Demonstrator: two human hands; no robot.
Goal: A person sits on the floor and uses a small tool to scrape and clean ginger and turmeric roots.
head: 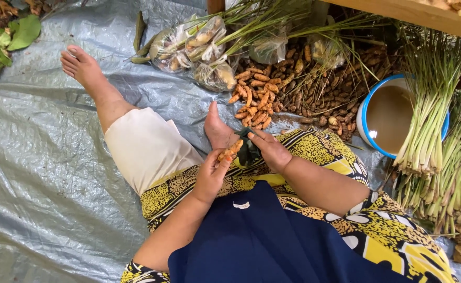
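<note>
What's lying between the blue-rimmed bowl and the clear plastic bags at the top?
A heap of orange turmeric roots lies on the tarp between the bowl and the bags, crossed by green stalks, in the head view.

Both forearms met over the lap. The left hand (211, 173) was raised, its fingers curled in a pinch. The right hand (271, 150) lay just beside it, fingers bent inward, gripping.
</note>
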